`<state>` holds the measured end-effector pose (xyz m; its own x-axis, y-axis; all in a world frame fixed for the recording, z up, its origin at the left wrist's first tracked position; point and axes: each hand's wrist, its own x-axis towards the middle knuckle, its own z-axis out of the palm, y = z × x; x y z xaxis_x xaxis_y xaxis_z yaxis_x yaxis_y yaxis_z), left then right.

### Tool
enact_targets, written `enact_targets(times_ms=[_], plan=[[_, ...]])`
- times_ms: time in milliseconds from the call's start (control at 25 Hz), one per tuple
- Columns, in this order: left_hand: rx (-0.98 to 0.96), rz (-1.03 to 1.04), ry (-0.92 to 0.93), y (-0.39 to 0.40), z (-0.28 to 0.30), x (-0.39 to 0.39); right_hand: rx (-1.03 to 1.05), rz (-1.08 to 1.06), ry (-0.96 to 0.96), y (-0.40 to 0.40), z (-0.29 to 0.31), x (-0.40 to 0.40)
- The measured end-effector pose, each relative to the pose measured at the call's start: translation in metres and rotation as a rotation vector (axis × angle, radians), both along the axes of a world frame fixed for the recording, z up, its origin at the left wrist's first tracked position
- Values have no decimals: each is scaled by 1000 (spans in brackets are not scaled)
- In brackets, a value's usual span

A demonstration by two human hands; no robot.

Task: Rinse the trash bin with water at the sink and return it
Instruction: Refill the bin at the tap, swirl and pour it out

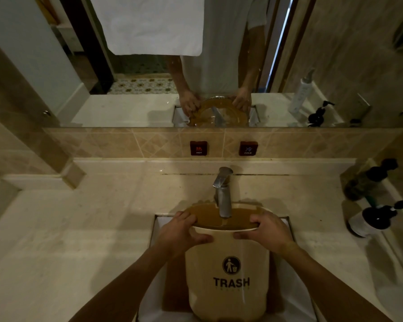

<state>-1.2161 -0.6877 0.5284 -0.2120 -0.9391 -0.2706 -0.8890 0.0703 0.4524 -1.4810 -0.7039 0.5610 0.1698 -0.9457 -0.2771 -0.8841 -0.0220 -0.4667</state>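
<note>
A cream trash bin (228, 298) with a black "TRASH" label and a brown inside stands in the white sink (296, 298), its open top under the spout of the metal faucet (222, 194). My left hand (179, 231) grips the rim on the left side, thumb across the front wall. On the right side my right hand (265, 231) grips the rim the same way. I cannot tell whether water is running from the spout.
Dark pump bottles (375, 219) stand on the beige counter (68, 228) at the right. Red HOT (198, 148) and COLD (248, 148) tags sit on the tiled backsplash. A mirror (149, 66) above reflects my arms, the bin and a white towel.
</note>
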Motion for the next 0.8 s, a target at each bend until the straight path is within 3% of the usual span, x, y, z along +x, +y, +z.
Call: enact_targets(times_ms=[240,440,640,800], plan=[[-27,-21,29,-1,2,2,-9,-5,5,-3,-6,-3],[167,198,375,-29,24,-5,-17,0,37,-4,-12,-3],[213,401,721,-64,52,-44,23,25,50,-4,-4,-2],[269,479,814,-79,56,-59,26,6,12,-5,-8,-2]])
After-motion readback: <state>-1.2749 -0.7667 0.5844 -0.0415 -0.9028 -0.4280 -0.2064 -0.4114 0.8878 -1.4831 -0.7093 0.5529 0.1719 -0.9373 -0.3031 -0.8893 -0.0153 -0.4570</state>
